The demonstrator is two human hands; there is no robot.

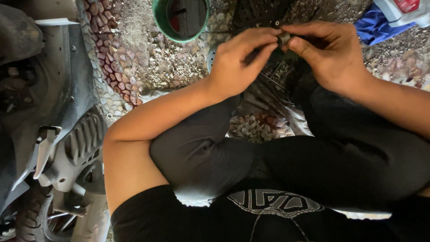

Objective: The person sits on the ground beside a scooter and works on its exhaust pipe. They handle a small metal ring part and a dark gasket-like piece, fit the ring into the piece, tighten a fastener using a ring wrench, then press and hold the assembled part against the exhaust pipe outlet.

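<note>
**What the hands and frame edges keep from view**

The small dark part (283, 38) pinched between the left hand (237, 62) and the right hand (329, 56) is nearly all covered by fingertips; its shape cannot be told. Above the part, the green bucket (180, 20) is cut by the top edge, its contents dim. Right of the part, the white bottle (403, 11) and blue cloth (374, 27) run off the frame. Far left of the part, the motorcycle (49, 134) is cropped, its wheel only partly seen. A perforated disc (211, 56) peeks from behind the left hand.
</note>
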